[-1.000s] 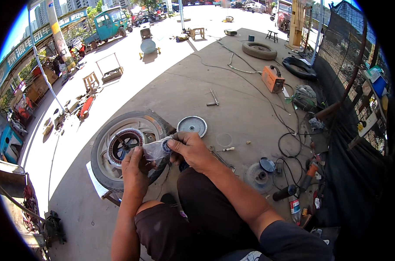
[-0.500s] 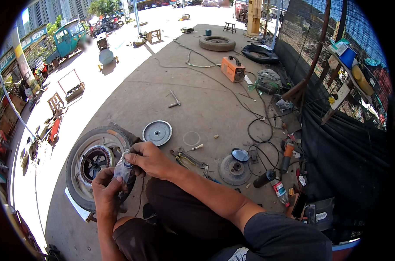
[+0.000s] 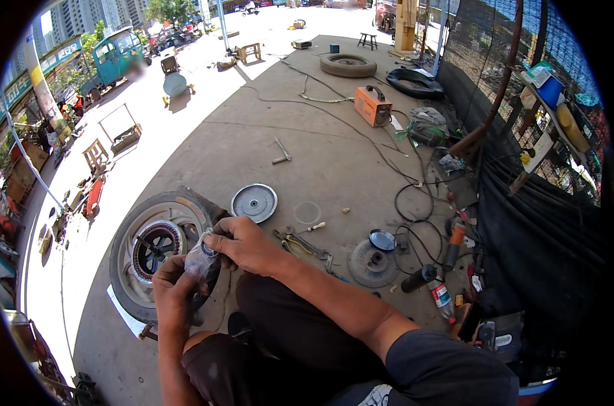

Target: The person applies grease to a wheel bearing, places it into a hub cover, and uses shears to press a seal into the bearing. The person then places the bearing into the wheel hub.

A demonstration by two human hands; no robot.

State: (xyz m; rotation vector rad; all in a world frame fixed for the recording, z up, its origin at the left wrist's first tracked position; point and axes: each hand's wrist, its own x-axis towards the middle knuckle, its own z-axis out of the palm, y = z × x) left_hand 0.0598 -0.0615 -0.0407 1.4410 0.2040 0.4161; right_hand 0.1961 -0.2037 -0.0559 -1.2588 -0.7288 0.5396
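Between my two hands is a small clear plastic bag (image 3: 197,266), crumpled, with a round metallic part (image 3: 209,247) at its upper end that looks like a bearing. My left hand (image 3: 173,287) pinches the bag's lower side between thumb and fingers. On the upper end, by the round part, the fingers of my right hand (image 3: 247,247) are closed. Just beyond and left of them lies a wheel with a black tyre (image 3: 125,298), its pale spoked rim around a hub with a ring of copper-coloured windings (image 3: 159,252). A round grey metal cover (image 3: 254,203) lies beside the wheel.
Pliers and wrenches (image 3: 300,243), a screwdriver (image 3: 316,227) and a flanged metal disc (image 3: 373,265) lie right of my hands. Farther right are an angle grinder (image 3: 455,245), a bottle (image 3: 442,301) and looping cables. An orange welding machine (image 3: 373,107) and a loose tyre (image 3: 348,65) stand farther off.
The whole view has shifted slightly, so the scene sits a little to the right. Both hands keep hold of the plastic bag, with little change in their grip.
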